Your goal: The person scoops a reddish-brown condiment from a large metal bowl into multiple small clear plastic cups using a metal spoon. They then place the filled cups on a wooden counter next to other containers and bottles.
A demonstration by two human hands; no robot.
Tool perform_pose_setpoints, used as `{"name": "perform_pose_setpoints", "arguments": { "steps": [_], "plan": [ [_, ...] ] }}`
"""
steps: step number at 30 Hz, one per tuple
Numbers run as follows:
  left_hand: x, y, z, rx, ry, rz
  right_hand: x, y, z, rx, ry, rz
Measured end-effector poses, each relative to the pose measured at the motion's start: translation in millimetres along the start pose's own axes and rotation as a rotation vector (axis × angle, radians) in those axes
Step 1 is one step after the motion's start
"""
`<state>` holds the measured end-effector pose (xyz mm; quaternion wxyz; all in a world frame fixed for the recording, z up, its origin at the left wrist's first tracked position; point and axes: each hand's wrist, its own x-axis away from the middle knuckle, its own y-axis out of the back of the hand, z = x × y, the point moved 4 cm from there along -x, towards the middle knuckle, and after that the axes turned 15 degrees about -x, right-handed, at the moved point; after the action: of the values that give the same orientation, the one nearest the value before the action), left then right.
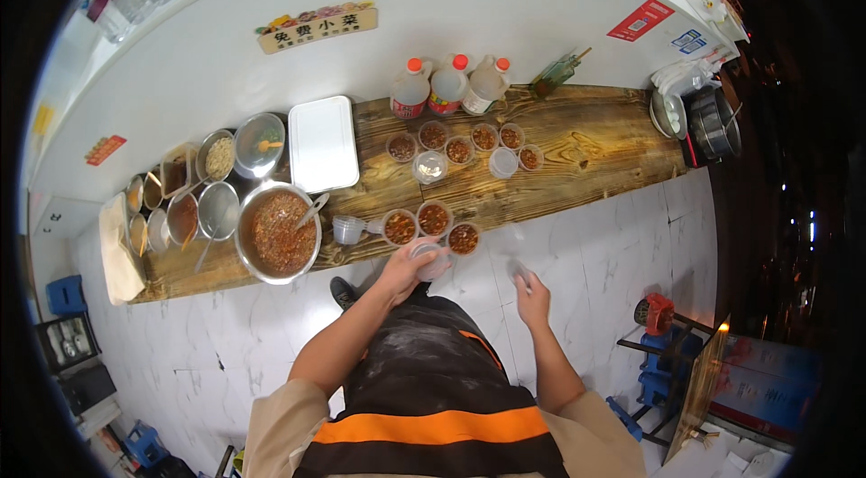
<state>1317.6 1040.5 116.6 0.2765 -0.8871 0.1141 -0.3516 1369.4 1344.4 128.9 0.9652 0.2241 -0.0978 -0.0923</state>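
Clear plastic lids are held in my left hand, just below three open plastic cups of chopped red sauce at the wooden counter's front edge. My right hand is raised off to the right, over the floor, pinching a thin clear piece, blurred, that looks like a lid. Nested empty cups lie left of the filled ones. Farther back stand several more filled cups, with clear lids near them. A steel bowl of red sauce holds a spoon.
Behind the cups stand three red-capped jugs and a green glass bottle. A white lidded tray and several condiment bowls occupy the counter's left. Metal pots sit at its right end. Blue stools stand at lower right.
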Motion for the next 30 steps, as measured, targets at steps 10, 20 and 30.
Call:
{"name": "perform_pose_setpoints", "arguments": {
  "steps": [10,20,30],
  "plan": [
    [-136.9,-16.5,45.4,0.029,0.038,-0.096,70.7,69.5,-13.4,-0.035,-0.232,-0.150],
    [-76.4,12.3,42.7,-0.281,0.264,-0.201,8.6,-47.8,80.7,-0.145,0.029,0.100],
    [79.8,35.3,-14.5,-0.199,-0.021,-0.187,20.2,-167.6,154.4,-0.121,0.265,0.866]
  ]
}}
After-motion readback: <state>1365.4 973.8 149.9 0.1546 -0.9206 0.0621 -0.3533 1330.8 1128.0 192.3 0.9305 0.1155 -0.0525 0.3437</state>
